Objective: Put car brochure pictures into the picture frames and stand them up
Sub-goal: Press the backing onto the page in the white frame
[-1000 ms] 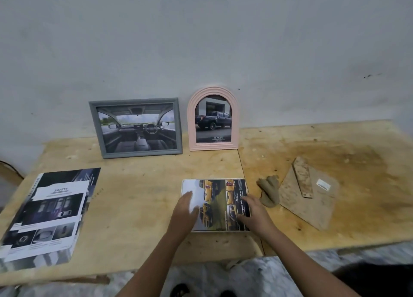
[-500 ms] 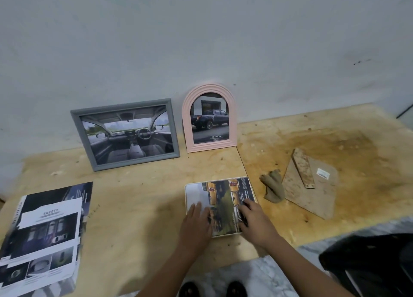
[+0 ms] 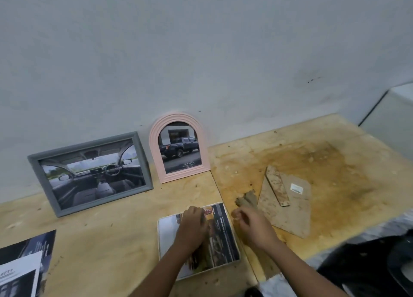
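**Two hands at a flat frame near the table's front edge**

The left hand [image 3: 194, 224] lies knuckles-up on the white frame [image 3: 225, 238], fingers curled down onto the car brochure picture inside it; whether it grips anything cannot be told. The right hand [image 3: 253, 226] hovers just beside the frame's right edge, fingers loosely curled, with nothing visible in its grasp.

The white frame lies flat on the table [image 3: 107, 234], its near edge close to the table's front edge. Just right of it runs a seam between two boards of the tabletop. Beyond the right hand a crumpled brown scrap [image 3: 245, 199] touches a frame backing board [image 3: 295, 209], which lies flat with its stand strip on top.

Farther back, the pink arched frame [image 3: 180, 147] and the grey frame [image 3: 89, 172] stand upright side by side against the wall [image 3: 201, 51], each holding a car picture. Bare tabletop lies between them and the white frame. A stack of brochure pages [image 3: 24, 265] sits at the table's left front corner, well apart from the hands. The stained right part of the table is open behind the backing board.
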`<state>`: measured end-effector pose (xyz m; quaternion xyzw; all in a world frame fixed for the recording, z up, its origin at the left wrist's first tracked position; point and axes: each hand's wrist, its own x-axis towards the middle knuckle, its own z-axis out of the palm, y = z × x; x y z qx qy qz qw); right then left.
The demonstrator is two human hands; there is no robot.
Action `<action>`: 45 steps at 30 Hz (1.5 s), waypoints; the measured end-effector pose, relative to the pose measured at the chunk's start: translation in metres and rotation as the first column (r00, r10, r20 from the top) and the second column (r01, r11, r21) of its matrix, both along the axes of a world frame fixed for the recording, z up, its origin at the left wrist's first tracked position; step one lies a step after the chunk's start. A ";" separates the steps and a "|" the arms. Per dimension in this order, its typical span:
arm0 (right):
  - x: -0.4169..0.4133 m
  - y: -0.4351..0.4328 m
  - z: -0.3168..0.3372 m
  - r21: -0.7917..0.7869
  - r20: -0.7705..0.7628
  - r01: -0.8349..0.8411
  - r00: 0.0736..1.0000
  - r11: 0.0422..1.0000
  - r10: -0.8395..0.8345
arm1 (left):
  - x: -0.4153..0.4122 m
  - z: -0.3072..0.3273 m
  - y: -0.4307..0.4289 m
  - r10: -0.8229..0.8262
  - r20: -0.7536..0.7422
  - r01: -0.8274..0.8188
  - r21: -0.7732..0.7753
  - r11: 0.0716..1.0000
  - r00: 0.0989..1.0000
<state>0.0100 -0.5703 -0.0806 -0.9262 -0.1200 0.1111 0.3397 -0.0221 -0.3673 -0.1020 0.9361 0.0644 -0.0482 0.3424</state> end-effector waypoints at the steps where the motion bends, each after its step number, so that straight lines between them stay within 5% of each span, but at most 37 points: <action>1: 0.013 -0.012 0.005 0.019 0.020 0.043 0.999 0.999 -0.044 | 0.015 0.006 -0.012 0.003 -0.013 -0.003 -0.040 0.999 1.000; 6: 0.081 -0.093 0.018 0.153 -0.098 0.355 0.934 0.922 -0.343 | 0.094 0.032 -0.088 -0.057 -0.111 0.042 -0.138 0.990 0.992; 9: 0.107 -0.149 0.011 0.086 -0.207 0.496 0.857 0.864 -0.471 | 0.131 0.032 -0.139 -0.044 -0.161 0.016 -0.169 0.985 0.986; 12: 0.116 -0.179 0.001 -0.004 -0.403 0.544 0.767 0.839 -0.499 | 0.151 0.020 -0.168 0.003 -0.227 -0.038 -0.148 0.988 0.974; 18: 0.119 -0.207 -0.032 0.094 -0.666 0.712 0.564 0.696 -0.488 | 0.168 0.001 -0.201 0.011 -0.354 0.005 0.044 0.999 0.935; 25: 0.112 -0.214 -0.019 0.260 -0.702 0.710 0.604 0.654 -0.377 | 0.184 -0.009 -0.208 0.063 -0.438 -0.188 -0.249 0.950 0.897; 31: 0.119 -0.226 -0.004 0.486 -0.715 0.832 0.555 0.269 -0.426 | 0.184 0.030 -0.232 -0.021 -0.252 -0.135 -0.586 0.799 0.968; 36: 0.120 -0.213 0.016 0.549 -0.823 0.830 0.514 -0.101 -0.242 | 0.155 0.052 -0.212 0.076 -0.151 -0.152 -0.597 0.787 0.986; 38: 0.114 -0.196 0.020 0.573 -0.817 0.816 0.560 -0.082 -0.136 | 0.132 0.056 -0.201 0.088 -0.202 -0.213 -0.756 0.619 0.975; 40: 0.105 -0.174 0.023 0.594 -0.800 0.802 0.597 0.062 -0.062 | 0.111 0.055 -0.186 0.089 -0.218 -0.233 -0.843 0.484 0.972; 45: 0.075 -0.114 0.033 0.587 -0.789 0.742 0.614 0.324 0.024 | 0.061 0.053 -0.113 0.149 -0.296 -0.331 -0.867 0.374 0.944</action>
